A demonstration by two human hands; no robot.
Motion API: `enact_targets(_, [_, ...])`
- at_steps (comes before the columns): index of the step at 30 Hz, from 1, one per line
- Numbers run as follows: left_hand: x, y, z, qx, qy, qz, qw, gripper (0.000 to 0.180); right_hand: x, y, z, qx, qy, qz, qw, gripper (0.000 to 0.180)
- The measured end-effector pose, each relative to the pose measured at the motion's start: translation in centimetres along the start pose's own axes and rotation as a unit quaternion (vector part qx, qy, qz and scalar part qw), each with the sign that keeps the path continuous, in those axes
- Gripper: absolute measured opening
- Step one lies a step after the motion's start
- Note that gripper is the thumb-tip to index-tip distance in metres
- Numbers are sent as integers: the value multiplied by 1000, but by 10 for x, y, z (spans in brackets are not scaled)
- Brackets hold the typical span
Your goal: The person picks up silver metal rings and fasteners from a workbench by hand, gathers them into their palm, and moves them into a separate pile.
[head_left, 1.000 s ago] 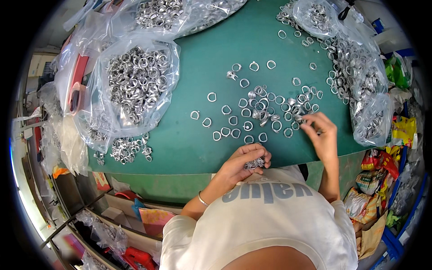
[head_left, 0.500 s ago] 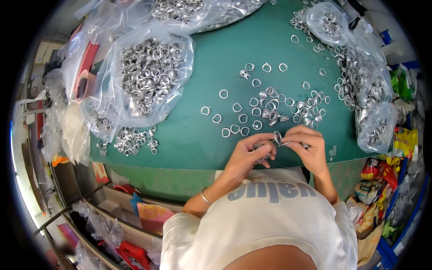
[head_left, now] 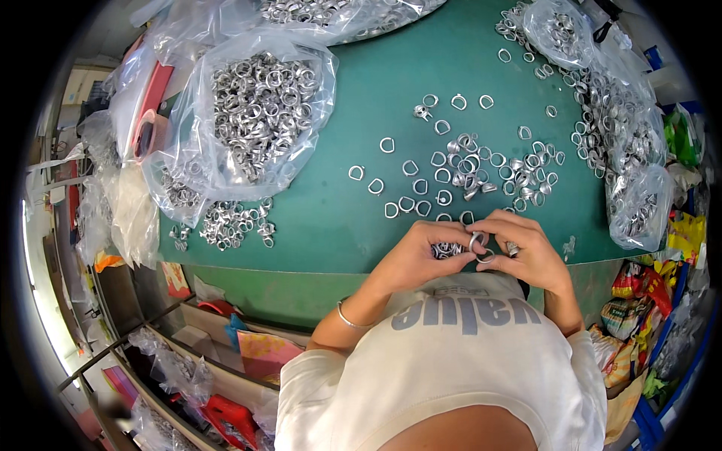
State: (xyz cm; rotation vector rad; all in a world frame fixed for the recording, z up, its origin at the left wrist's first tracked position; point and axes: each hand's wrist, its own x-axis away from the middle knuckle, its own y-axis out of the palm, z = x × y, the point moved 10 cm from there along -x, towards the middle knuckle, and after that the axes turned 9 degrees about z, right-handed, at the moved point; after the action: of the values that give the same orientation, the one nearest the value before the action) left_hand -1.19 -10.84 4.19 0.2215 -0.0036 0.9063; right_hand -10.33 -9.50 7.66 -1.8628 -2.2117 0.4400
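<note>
Close to the table's near edge, my left hand curls around several silver metal rings in its palm. At its fingertips one ring stands upright. My right hand is closed beside it, pinching a second ring that meets the first. More metal shows tucked in the right hand's fingers, partly hidden. Just beyond both hands lies a loose spread of D-shaped silver rings, some heaped, some lying singly on the green tabletop.
A clear plastic bag full of rings lies open at the left, with a small pile in front of it. Along the right edge sit more bagged rings. Shelves with a red tool are below left; colourful packets lie below right.
My hands have come closer together, and the rings at their fingertips have turned and now touch or overlap. The whole view has shifted slightly, so the table appears farther right.
</note>
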Motion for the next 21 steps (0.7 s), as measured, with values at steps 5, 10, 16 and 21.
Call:
enact_targets(5, [-3, -3, 4, -16, -22, 13, 1000, 20, 3, -11, -4, 41, 3, 60, 997, 42])
enact_targets(10, [-1, -7, 7, -21, -19, 20, 999, 25, 6, -8, -9, 171, -31, 76, 982, 36])
enact_targets(16, [3, -7, -7, -65, -24, 125, 990, 31, 7, -3, -4, 260, -24, 37, 965, 31])
enact_targets(21, [-1, 1, -8, -120, -3, 140, 983, 31, 13, -1, 14, 257, 46, -2, 965, 32])
